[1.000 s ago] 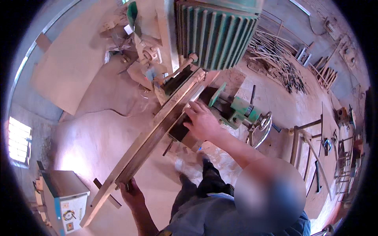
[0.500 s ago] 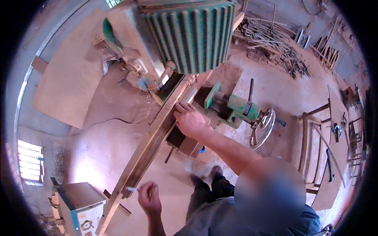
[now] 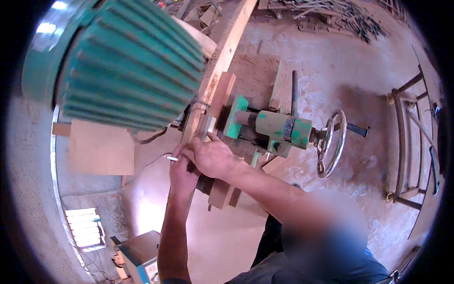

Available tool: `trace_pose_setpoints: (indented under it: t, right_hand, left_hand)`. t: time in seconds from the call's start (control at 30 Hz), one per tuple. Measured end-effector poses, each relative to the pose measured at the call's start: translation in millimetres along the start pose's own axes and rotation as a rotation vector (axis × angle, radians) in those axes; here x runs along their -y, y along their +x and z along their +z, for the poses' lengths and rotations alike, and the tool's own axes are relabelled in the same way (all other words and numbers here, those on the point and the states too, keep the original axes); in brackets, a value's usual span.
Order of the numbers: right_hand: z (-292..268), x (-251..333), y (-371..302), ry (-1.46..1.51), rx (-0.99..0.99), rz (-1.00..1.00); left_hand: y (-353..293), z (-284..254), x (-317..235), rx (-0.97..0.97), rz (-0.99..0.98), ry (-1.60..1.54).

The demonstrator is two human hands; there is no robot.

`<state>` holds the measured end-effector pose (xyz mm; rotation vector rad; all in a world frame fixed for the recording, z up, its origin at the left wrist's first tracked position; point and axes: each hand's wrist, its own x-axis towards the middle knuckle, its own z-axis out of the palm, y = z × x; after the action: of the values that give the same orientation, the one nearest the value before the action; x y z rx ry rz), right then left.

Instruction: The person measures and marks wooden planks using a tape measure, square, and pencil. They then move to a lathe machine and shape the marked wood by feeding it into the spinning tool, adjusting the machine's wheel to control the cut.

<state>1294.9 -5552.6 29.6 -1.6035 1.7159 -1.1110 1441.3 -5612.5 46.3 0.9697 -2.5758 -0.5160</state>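
My left hand (image 3: pixel 183 173) is closed beside a long wooden beam (image 3: pixel 229 47), with a white cigarette (image 3: pixel 171 157) sticking out between its fingers. Right up against it, my right hand (image 3: pixel 213 157) curls its fingers over the beam's edge; its fingertips are partly hidden where the two hands meet. Just beyond the fingers lies a short shiny metal piece (image 3: pixel 209 125). A reddish-brown wood block (image 3: pixel 222 97) stands along the beam, facing the green clamp jaw (image 3: pixel 236 116) of a machine. The beam's near end is covered by my hands and arms.
A big green ribbed motor housing (image 3: pixel 137 66) looms at the upper left, close to the beam. The clamp's chrome handwheel (image 3: pixel 338 144) and an upright lever (image 3: pixel 294 92) stand to the right. Farther right is a wooden frame (image 3: pixel 402 146); scrap wood (image 3: pixel 331 16) lies at the back.
My left hand has come up from the beam's near end to meet my right hand, bringing the cigarette along. My right hand remains by the metal piece. The view has shifted toward the machine.
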Motion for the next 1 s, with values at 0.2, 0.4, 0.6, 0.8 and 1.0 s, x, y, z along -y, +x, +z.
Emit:
trace_pose_setpoints:
  t: [0.2, 0.4, 0.6, 0.8, 1.0]
  right_hand:
    - [-10.1, 4.3, -16.3, 0.13, -0.054, 0.096]
    - [-43.3, -76.7, -206.4, 0.772, 0.418, -0.063]
    - [115.0, -286.3, -299.1, 0.996, -0.068, 1.153]
    - [184.9, -409.2, -175.4, 0.734, -0.371, 1.055]
    - [213.1, -456.0, -60.9, 0.673, -0.439, 1.039]
  left_hand:
    - [1.7, 31.5, 31.1, 0.095, -0.108, -0.306]
    - [-8.5, 13.8, 37.2, -0.024, 0.326, 0.344]
    - [-5.4, 16.0, 29.4, -0.012, 0.219, 0.294]
    - [-5.1, 18.2, 20.7, -0.06, 0.27, 0.397]
    - [-6.1, 15.4, 16.1, -0.067, 0.225, 0.357]
